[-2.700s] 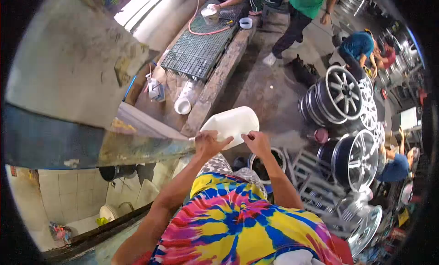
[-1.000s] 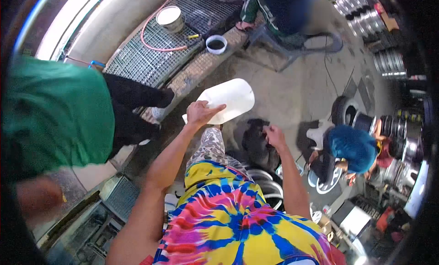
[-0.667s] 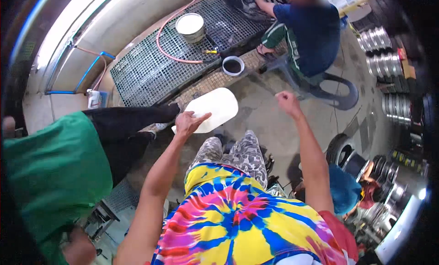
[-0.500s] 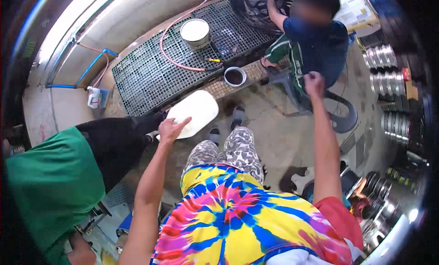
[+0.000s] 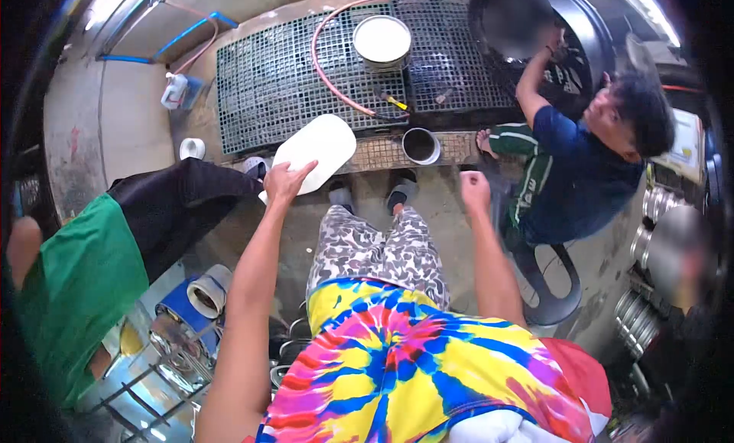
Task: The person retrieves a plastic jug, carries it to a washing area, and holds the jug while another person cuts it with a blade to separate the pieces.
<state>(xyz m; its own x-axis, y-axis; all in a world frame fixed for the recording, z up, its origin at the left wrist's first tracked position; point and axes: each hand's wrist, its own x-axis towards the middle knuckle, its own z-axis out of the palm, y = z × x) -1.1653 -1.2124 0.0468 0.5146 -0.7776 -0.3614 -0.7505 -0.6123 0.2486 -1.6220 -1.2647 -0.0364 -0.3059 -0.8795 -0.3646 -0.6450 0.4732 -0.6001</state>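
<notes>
Panel (image 5: 325, 147) of white, rounded, plastic-looking sheet is gripped at its near-left edge by the left hand (image 5: 283, 181), left of the round white dark-filled tub (image 5: 437, 149); right hand (image 5: 475, 191) is clenched, nothing seen inside. Step judged: one-handed holding; steady grip, tub clearance seem called for.

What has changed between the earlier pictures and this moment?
The right hand let go of the white plastic piece and moved off to the right; only the left hand holds it. The co-worker's hand went from the bucket to the black wheel. The bucket stays on the grating.
</notes>
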